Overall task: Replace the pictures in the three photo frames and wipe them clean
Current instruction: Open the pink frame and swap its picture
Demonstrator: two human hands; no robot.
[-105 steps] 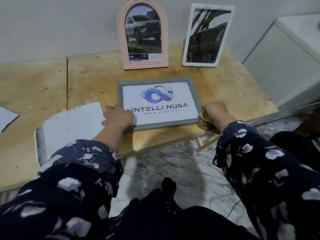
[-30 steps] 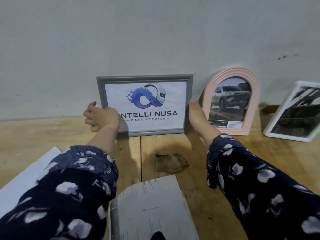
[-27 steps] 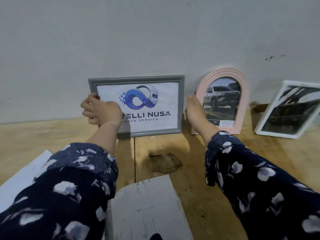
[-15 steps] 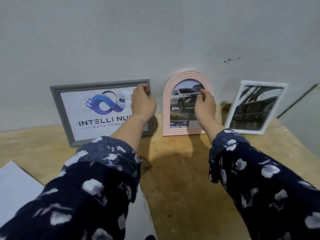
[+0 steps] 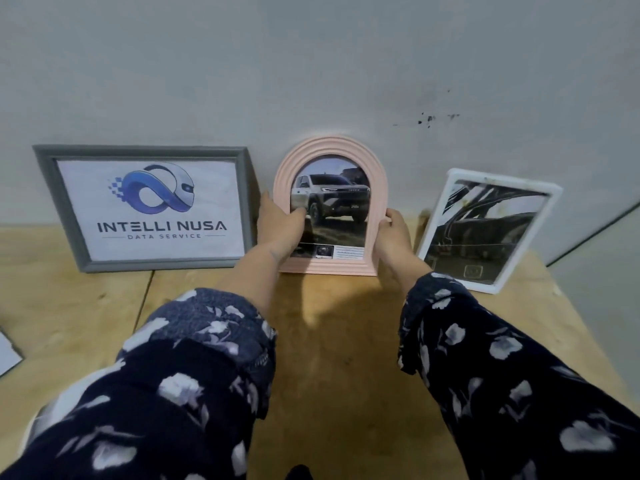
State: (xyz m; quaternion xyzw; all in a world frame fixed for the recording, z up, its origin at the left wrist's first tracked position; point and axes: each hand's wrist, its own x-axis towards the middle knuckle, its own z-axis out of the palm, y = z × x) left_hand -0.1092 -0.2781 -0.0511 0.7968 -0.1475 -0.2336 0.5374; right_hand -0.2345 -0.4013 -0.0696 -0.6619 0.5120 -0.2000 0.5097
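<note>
Three photo frames lean against the wall at the back of the wooden table [image 5: 332,341]. On the left stands the grey frame [image 5: 145,152] with a logo print. In the middle is the pink arched frame [image 5: 330,145] with a picture of a pickup truck. My left hand [image 5: 278,226] grips its left edge, thumb across the glass. My right hand [image 5: 394,233] grips its right edge. The white frame [image 5: 498,181] with a dark car photo leans at the right, untouched.
A grey wall [image 5: 311,64] rises right behind the frames. A white sheet's corner [image 5: 7,355] lies at the table's left edge. The table's right edge [image 5: 568,306] drops off beside a pale cabinet side. My patterned sleeves cover the near part of the table.
The grey frame went from flat on the table to leaning on the wall. Both hands left it and now hold the pink arched frame by its sides.
</note>
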